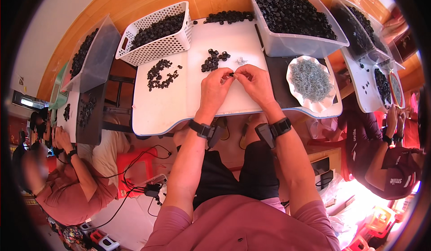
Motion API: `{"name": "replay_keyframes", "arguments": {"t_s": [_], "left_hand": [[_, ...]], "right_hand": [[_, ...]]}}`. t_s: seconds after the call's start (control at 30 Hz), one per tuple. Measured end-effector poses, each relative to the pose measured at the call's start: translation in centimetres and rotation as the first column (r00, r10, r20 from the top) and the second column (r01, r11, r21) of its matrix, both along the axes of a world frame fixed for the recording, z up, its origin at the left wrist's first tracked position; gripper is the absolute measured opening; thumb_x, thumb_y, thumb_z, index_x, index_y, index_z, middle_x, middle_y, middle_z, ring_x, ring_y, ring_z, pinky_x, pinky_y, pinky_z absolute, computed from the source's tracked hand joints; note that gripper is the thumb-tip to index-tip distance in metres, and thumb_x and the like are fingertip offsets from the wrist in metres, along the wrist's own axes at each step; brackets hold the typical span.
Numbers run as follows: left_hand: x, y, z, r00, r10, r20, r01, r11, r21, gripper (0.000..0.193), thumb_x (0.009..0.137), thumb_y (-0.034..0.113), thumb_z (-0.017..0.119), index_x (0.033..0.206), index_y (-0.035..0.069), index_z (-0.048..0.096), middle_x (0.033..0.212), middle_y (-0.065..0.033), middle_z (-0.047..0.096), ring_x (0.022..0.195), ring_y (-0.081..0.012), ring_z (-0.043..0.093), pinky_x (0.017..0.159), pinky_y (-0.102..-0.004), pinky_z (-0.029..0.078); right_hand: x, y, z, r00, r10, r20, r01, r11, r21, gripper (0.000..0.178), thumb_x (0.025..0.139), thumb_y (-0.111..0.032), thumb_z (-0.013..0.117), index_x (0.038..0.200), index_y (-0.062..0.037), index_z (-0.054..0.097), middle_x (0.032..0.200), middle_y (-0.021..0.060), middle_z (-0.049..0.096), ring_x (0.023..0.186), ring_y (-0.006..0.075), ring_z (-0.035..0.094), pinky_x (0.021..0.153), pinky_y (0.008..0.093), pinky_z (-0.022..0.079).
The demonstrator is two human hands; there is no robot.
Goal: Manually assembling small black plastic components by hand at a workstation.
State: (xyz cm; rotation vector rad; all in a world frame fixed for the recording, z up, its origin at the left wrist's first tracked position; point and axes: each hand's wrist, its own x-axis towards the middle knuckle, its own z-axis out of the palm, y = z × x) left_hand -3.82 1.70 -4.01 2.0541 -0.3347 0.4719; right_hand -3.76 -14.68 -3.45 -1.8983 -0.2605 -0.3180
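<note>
Over the middle of a white bench (170, 112), the left hand (215, 86) and right hand (257, 81) meet, fingers of both pinched shut on one small black part (231, 74) held between them, just above the board, likely so each hand can steady one side of it. A loose heap of black parts (213, 60) lies just beyond the hands toward the far edge, within easy reach, and a small cluster of metal bits (241, 61) sits beside it. A second scatter of black pieces (160, 74) lies toward the left edge. At the far left corner stands a white basket (155, 50) of black parts; at the far right corner a clear tub (296, 44) is heaped with more, both apparently serving as bulk stock. A white dish (310, 102) of thin metal pieces rests near the right edge, close to the right hand. Both wrists carry black bands. Other people work at neighbouring benches on either side, with similar tubs.
</note>
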Motion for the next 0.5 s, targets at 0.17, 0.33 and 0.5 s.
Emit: {"name": "replay_keyframes", "arguments": {"t_s": [0.17,0.33,0.5], "left_hand": [[-0.12,0.15,0.17,0.999,-0.030,-0.032,0.030,1.000,0.003,0.022,0.086,0.008,0.079,0.108,0.004,0.075,0.089,-0.0096,0.076,0.070,-0.0178,0.069,0.068,-0.0308,0.057],[-0.17,-0.12,0.48,0.995,-0.022,-0.097,0.020,1.000,-0.015,0.021,0.087,0.010,0.078,0.107,0.004,0.073,0.091,-0.0120,0.076,0.074,-0.0226,0.072,0.070,-0.0337,0.058],[-0.14,0.03,0.86,0.993,-0.038,-0.109,0.023,0.991,-0.132,0.022,0.085,0.009,0.080,0.106,0.006,0.073,0.095,-0.0113,0.075,0.079,-0.0245,0.072,0.069,-0.0346,0.056]], "right_hand": [[0.00,0.08,0.22,1.000,0.005,-0.019,-0.006,0.999,-0.047,0.013,0.088,-0.011,0.074,0.095,-0.0004,0.074,0.083,0.0145,0.073,0.070,0.0267,0.068,0.067,0.0357,0.054],[-0.04,0.04,0.47,1.000,0.012,-0.013,-0.013,0.997,-0.076,0.012,0.090,-0.011,0.073,0.096,-0.0002,0.073,0.084,0.0130,0.073,0.071,0.0246,0.067,0.068,0.0340,0.053],[0.37,-0.21,-0.29,0.996,0.070,-0.053,-0.064,0.992,0.108,0.014,0.093,-0.007,0.071,0.105,0.0000,0.072,0.090,0.0063,0.075,0.079,0.0121,0.069,0.072,0.0283,0.054]]}}
